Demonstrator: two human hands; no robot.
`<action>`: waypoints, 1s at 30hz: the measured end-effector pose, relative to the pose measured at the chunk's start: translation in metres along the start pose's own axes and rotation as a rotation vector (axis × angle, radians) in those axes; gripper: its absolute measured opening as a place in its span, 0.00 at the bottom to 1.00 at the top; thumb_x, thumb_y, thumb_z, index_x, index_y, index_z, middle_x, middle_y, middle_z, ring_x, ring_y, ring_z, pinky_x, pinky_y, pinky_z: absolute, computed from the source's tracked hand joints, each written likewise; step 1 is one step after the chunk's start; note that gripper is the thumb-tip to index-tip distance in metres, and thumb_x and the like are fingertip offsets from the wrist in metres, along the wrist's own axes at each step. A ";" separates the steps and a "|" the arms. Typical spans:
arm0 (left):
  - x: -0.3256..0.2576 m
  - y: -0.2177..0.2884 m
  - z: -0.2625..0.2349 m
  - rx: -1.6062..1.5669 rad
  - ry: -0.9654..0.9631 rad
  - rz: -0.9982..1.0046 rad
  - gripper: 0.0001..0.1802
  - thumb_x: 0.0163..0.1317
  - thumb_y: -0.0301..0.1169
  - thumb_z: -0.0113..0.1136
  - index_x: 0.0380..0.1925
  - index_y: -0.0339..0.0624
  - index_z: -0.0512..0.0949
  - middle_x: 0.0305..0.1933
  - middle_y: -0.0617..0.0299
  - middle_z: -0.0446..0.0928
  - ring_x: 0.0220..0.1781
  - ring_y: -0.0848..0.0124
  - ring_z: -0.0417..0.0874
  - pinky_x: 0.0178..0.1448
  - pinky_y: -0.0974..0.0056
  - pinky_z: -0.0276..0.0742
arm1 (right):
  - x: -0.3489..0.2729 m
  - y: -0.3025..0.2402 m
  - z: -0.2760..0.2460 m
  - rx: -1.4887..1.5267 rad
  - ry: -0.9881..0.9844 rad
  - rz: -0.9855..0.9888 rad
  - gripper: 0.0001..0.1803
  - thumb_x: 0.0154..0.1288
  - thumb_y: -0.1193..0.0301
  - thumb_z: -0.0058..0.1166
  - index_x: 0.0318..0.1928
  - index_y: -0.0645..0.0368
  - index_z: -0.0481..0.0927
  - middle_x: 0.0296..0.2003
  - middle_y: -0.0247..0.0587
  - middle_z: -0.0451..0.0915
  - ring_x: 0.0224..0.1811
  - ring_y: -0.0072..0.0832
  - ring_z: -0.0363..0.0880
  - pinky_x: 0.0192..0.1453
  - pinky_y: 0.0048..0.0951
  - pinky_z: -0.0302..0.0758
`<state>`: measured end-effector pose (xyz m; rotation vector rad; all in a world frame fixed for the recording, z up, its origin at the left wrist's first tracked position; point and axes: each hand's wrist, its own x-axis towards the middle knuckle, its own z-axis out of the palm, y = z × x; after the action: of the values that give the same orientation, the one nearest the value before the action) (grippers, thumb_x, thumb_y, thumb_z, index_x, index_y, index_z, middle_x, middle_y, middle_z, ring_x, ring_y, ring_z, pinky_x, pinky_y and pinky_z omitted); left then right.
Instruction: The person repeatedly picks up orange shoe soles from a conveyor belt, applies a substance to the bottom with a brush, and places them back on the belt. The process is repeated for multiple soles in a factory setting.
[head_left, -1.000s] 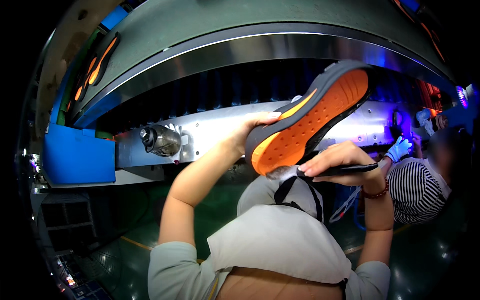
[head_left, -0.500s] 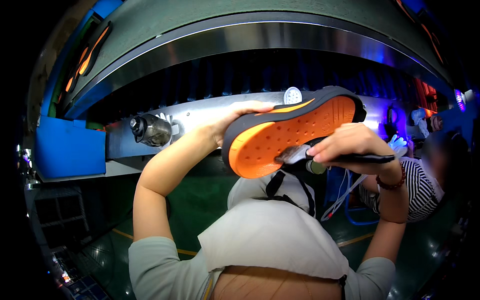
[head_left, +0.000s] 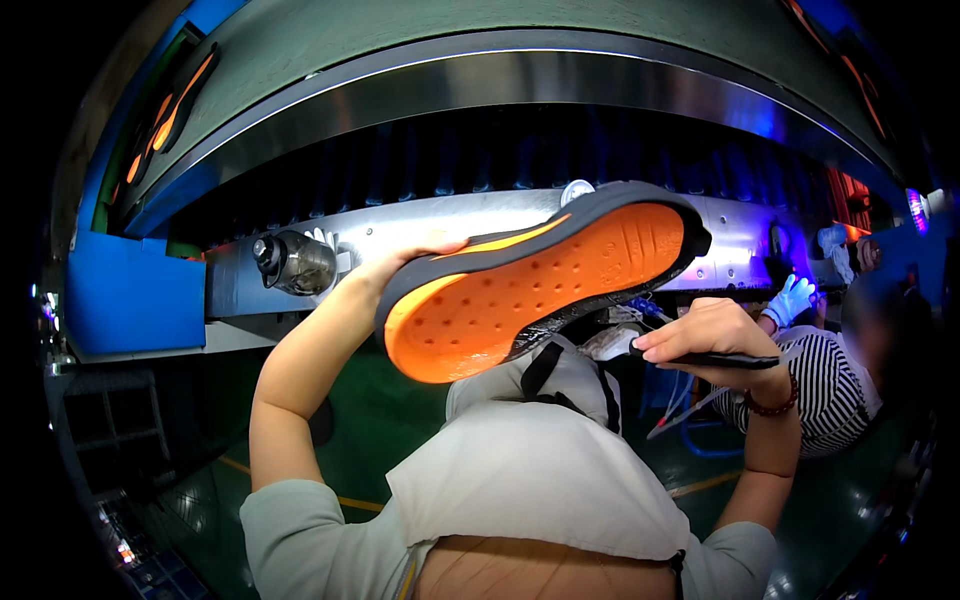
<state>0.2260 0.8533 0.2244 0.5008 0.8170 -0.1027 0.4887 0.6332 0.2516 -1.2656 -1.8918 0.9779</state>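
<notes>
A shoe sole (head_left: 545, 285), orange inside with a black rim, is held up tilted over the metal ledge, its inner face toward me. My left hand (head_left: 415, 255) is closed on its edge at the left end; most of the fingers are hidden behind it. Wet-looking shine shows along the orange surface near the lower edge. To the right, my right hand (head_left: 715, 332) grips the dark handle of a brush (head_left: 612, 343) with pale bristles. The brush is below the sole and apart from its orange face.
A dark-topped, see-through bottle (head_left: 305, 262) stands on the metal ledge (head_left: 400, 225) at left. Behind the sole is a round dial gauge (head_left: 576, 191). A green conveyor belt (head_left: 480, 22) carries more soles (head_left: 178, 110) at far left. On the right, a co-worker's gloved hand (head_left: 790, 300) shows.
The sole has shifted left and slightly down with my left hand. The brush has come away from the orange face, and my right hand is a little lower.
</notes>
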 end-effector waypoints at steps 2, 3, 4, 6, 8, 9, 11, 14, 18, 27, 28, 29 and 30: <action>0.003 -0.004 -0.020 -0.038 -0.010 0.024 0.20 0.49 0.35 0.60 0.41 0.36 0.74 0.41 0.52 0.77 0.38 0.64 0.80 0.46 0.64 0.75 | -0.006 0.006 0.004 0.166 0.158 0.016 0.09 0.48 0.80 0.59 0.33 0.61 0.79 0.37 0.42 0.80 0.39 0.30 0.80 0.39 0.23 0.74; 0.003 -0.004 -0.026 -0.046 -0.009 0.033 0.20 0.49 0.35 0.60 0.41 0.36 0.74 0.41 0.52 0.77 0.39 0.64 0.80 0.46 0.64 0.75 | -0.010 0.012 0.008 0.279 0.309 0.022 0.10 0.47 0.81 0.58 0.33 0.62 0.79 0.38 0.44 0.79 0.40 0.32 0.79 0.42 0.24 0.74; 0.003 -0.004 -0.028 -0.051 -0.009 0.030 0.20 0.49 0.35 0.59 0.41 0.36 0.74 0.41 0.52 0.77 0.39 0.64 0.80 0.46 0.64 0.75 | -0.008 0.015 0.004 0.178 0.267 0.009 0.11 0.46 0.83 0.58 0.34 0.64 0.79 0.40 0.48 0.78 0.42 0.34 0.78 0.47 0.28 0.73; 0.002 -0.001 -0.030 -0.040 0.004 0.031 0.20 0.49 0.35 0.59 0.41 0.36 0.74 0.41 0.52 0.77 0.39 0.64 0.80 0.47 0.64 0.75 | -0.008 0.021 0.007 0.154 0.193 0.012 0.10 0.48 0.80 0.58 0.35 0.60 0.79 0.38 0.43 0.80 0.40 0.31 0.79 0.41 0.23 0.73; 0.001 0.000 -0.033 -0.032 0.012 0.032 0.20 0.49 0.35 0.59 0.41 0.36 0.74 0.41 0.52 0.77 0.39 0.64 0.80 0.47 0.64 0.75 | -0.011 0.016 0.005 -0.007 0.073 0.011 0.09 0.49 0.77 0.58 0.35 0.57 0.80 0.37 0.38 0.81 0.38 0.27 0.80 0.36 0.20 0.72; 0.001 0.000 -0.035 -0.030 0.020 0.034 0.20 0.49 0.35 0.59 0.41 0.36 0.74 0.42 0.52 0.77 0.39 0.63 0.80 0.47 0.64 0.75 | -0.011 0.009 0.002 -0.033 0.015 0.045 0.09 0.49 0.77 0.58 0.34 0.57 0.80 0.36 0.39 0.81 0.38 0.27 0.80 0.38 0.21 0.72; 0.002 -0.001 -0.037 -0.032 0.024 0.043 0.20 0.49 0.36 0.59 0.41 0.36 0.74 0.42 0.52 0.77 0.40 0.63 0.80 0.47 0.63 0.75 | -0.010 0.010 -0.005 0.061 0.077 -0.017 0.09 0.49 0.78 0.58 0.34 0.59 0.80 0.36 0.41 0.80 0.37 0.29 0.80 0.40 0.23 0.73; 0.004 0.003 -0.038 -0.013 0.028 0.057 0.20 0.49 0.36 0.59 0.42 0.36 0.74 0.42 0.52 0.77 0.40 0.63 0.79 0.48 0.63 0.75 | -0.009 0.025 -0.002 0.083 0.188 -0.048 0.08 0.49 0.78 0.57 0.33 0.62 0.79 0.37 0.45 0.80 0.39 0.33 0.80 0.42 0.26 0.74; 0.007 0.006 -0.043 0.009 0.032 0.067 0.21 0.49 0.36 0.58 0.42 0.36 0.74 0.43 0.52 0.76 0.40 0.62 0.79 0.48 0.63 0.75 | -0.015 0.019 -0.003 -0.076 0.025 -0.003 0.06 0.50 0.75 0.57 0.32 0.58 0.80 0.34 0.38 0.81 0.36 0.28 0.80 0.32 0.21 0.68; 0.015 0.008 -0.048 0.024 -0.009 0.126 0.21 0.49 0.36 0.58 0.43 0.36 0.74 0.44 0.52 0.76 0.41 0.61 0.79 0.49 0.62 0.74 | -0.018 0.039 -0.010 0.116 0.083 0.168 0.11 0.48 0.79 0.57 0.36 0.64 0.79 0.35 0.45 0.80 0.39 0.33 0.79 0.46 0.26 0.74; 0.018 0.005 -0.047 0.016 -0.047 0.143 0.21 0.49 0.36 0.58 0.43 0.37 0.74 0.44 0.52 0.76 0.41 0.61 0.79 0.49 0.61 0.74 | -0.018 0.036 -0.008 0.170 0.094 0.234 0.12 0.48 0.78 0.58 0.37 0.64 0.79 0.35 0.44 0.80 0.39 0.31 0.79 0.46 0.25 0.74; 0.024 0.002 -0.045 0.001 -0.100 0.155 0.21 0.49 0.36 0.57 0.43 0.37 0.74 0.44 0.52 0.76 0.42 0.61 0.79 0.49 0.61 0.74 | -0.014 0.031 -0.006 0.218 0.154 0.307 0.13 0.49 0.78 0.59 0.38 0.65 0.79 0.36 0.45 0.80 0.38 0.27 0.79 0.46 0.23 0.74; 0.032 -0.004 -0.042 -0.036 -0.167 0.156 0.21 0.49 0.36 0.57 0.43 0.37 0.74 0.44 0.52 0.76 0.42 0.61 0.79 0.49 0.61 0.74 | -0.006 0.027 0.001 0.412 0.253 0.255 0.13 0.49 0.79 0.58 0.39 0.65 0.79 0.36 0.44 0.80 0.37 0.26 0.79 0.44 0.22 0.74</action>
<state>0.2185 0.8720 0.1759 0.5129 0.6136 0.0144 0.5017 0.6345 0.2270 -1.3225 -1.2765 1.2018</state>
